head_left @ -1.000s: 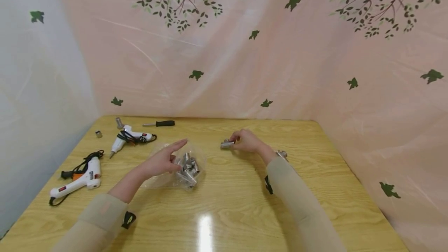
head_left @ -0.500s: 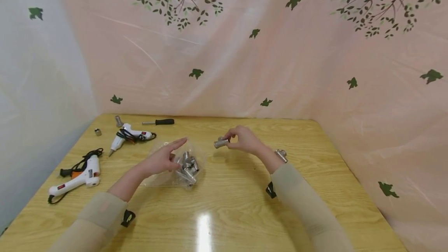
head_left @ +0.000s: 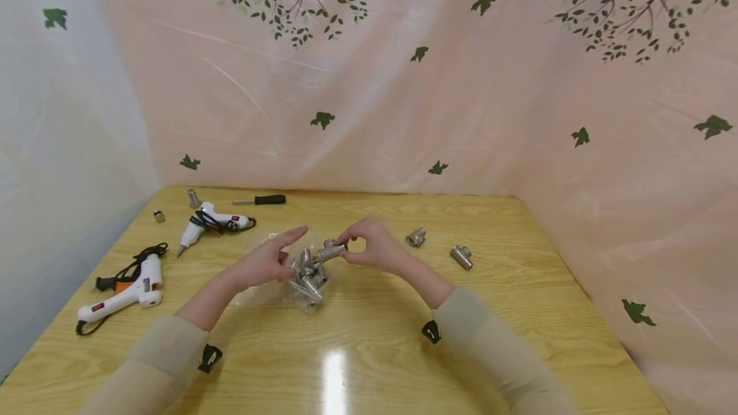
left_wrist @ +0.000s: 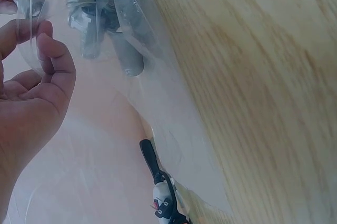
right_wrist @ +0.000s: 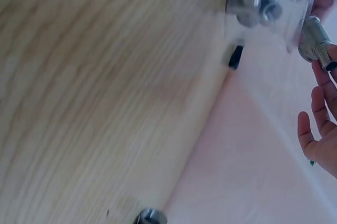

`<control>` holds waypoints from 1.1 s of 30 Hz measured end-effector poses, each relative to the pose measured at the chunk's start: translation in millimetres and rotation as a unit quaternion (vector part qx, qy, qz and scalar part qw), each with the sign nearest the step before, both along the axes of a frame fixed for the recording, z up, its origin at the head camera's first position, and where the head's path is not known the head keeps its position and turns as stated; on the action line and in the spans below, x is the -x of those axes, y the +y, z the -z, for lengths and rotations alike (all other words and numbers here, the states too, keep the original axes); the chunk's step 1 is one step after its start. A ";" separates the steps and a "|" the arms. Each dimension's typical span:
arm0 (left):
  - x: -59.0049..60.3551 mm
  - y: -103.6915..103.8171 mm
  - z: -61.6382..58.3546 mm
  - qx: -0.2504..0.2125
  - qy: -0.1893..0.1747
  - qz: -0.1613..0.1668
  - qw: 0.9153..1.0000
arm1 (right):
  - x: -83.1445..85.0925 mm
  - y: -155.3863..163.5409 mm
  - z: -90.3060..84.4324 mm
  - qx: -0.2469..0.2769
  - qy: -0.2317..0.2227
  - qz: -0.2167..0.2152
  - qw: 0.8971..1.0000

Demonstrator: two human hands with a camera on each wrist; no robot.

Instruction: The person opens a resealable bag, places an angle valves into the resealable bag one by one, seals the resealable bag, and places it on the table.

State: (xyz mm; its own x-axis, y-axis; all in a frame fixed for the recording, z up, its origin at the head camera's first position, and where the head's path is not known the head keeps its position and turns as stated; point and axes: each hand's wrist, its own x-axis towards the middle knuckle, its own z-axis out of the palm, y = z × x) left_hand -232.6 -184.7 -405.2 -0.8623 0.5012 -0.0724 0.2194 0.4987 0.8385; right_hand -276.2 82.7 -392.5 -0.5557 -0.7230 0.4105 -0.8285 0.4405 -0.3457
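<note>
My right hand (head_left: 373,246) pinches a T-shaped metal pipe fitting (head_left: 332,250) between thumb and fingertips, close by the mouth of a clear plastic bag (head_left: 259,298). One threaded end of that fitting (right_wrist: 317,45) shows in the right wrist view. The bag lies on the table with several shiny metal fittings (head_left: 311,284) bunched inside. At the bag's upper edge, my left hand (head_left: 262,268) holds the film between thumb and fingers. Its curled fingers (left_wrist: 60,58) appear around the film in the left wrist view, with part of the thumb hidden.
Two more fittings lie to the right, one nearer (head_left: 416,237) and one farther out (head_left: 462,257). On the left are two white glue guns, a front one (head_left: 129,300) and a rear one (head_left: 210,223). A black-handled screwdriver (head_left: 270,200) and two small metal pieces (head_left: 193,197) sit at the back.
My right hand has lifted the fitting and carried it left to the bag, uncovering another fitting on the table. My left hand stays at the bag.
</note>
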 end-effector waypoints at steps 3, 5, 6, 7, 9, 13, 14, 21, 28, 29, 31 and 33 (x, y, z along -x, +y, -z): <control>0.4 -0.4 0.3 -0.004 -0.003 0.004 1.000 | -4.2 -12.4 3.9 -0.006 -0.006 -0.027 1.000; 0.6 -0.4 -0.9 -0.002 0.000 0.007 1.000 | -6.1 -20.0 5.1 -0.012 -0.016 -0.038 0.999; 0.5 -0.3 -1.5 -0.001 0.002 0.008 1.000 | -6.6 -23.5 6.0 -0.016 -0.023 -0.040 0.999; 0.4 -0.1 -2.3 0.000 0.004 0.009 1.000 | -7.0 -26.8 6.6 -0.019 -0.025 -0.041 0.999; -0.1 0.8 -4.1 0.001 0.009 0.010 1.000 | -7.1 -33.2 7.9 -0.026 -0.033 -0.041 0.998; -1.9 2.4 -7.1 -0.003 0.011 0.012 1.000 | -5.6 -44.6 12.3 -0.045 -0.041 -0.043 0.997; -2.4 2.6 -7.5 -0.005 0.010 0.014 1.000 | -5.4 -46.8 13.3 -0.050 -0.041 -0.046 0.997; -4.4 0.5 -7.0 0.001 0.014 0.013 1.000 | -8.0 -52.5 18.8 -0.053 -0.052 -0.058 0.996; -4.8 -1.1 -7.0 -0.007 0.006 0.011 1.000 | -10.5 -47.2 14.9 -0.037 -0.058 -0.064 0.996; -4.8 -1.2 -7.0 -0.006 0.006 0.011 1.000 | -10.9 -45.4 12.8 -0.034 -0.059 -0.063 0.996; -5.1 -1.4 -7.0 -0.004 0.006 0.010 1.000 | -11.5 -41.1 8.1 -0.029 -0.060 -0.061 0.996; -5.4 -2.0 -6.3 -0.002 0.007 0.008 1.000 | -11.4 -35.7 3.5 -0.027 -0.056 -0.059 0.996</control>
State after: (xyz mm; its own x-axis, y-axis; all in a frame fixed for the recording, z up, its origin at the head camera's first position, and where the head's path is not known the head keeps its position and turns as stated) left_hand -227.2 -186.6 -399.0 -0.8549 0.5156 -0.0579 0.2395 0.4912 0.8375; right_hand -264.8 47.0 -396.0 -0.5053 -0.8057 0.3092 -0.8335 0.3629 -0.4166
